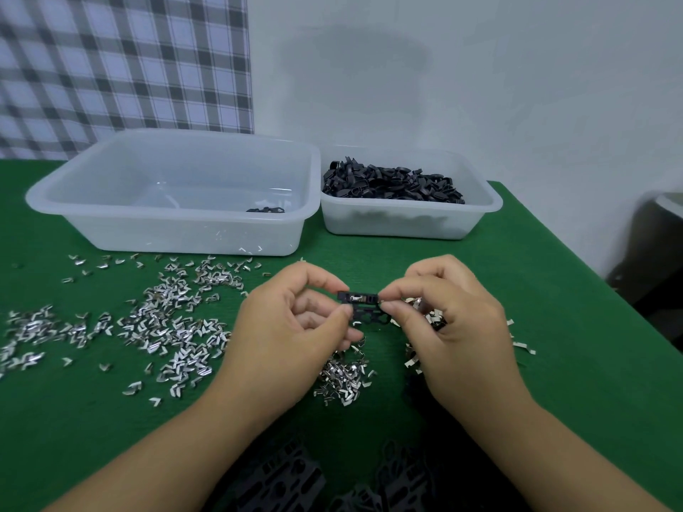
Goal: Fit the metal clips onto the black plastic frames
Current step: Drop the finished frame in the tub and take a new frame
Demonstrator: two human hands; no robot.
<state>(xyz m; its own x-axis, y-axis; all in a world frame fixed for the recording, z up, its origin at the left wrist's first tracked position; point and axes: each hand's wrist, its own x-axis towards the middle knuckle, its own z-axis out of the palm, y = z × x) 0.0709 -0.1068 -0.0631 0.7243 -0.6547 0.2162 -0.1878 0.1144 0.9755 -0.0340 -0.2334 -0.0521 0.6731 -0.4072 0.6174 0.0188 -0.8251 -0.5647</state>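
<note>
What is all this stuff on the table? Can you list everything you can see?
black plastic frame: one, black, held up between both hands above the table, with a metal clip showing in its top edge
loose metal clips: too many to count, silver, scattered over the table's left and middle
large tub: one, translucent white, back left, a few black parts in its corner
small tub: one, translucent white, back right, heaped with black plastic parts
table cover: one, green
checked cloth: one, grey and white, on the wall at back left
left hand: one, pinching the frame's left end
right hand: one, pinching its right end
</note>
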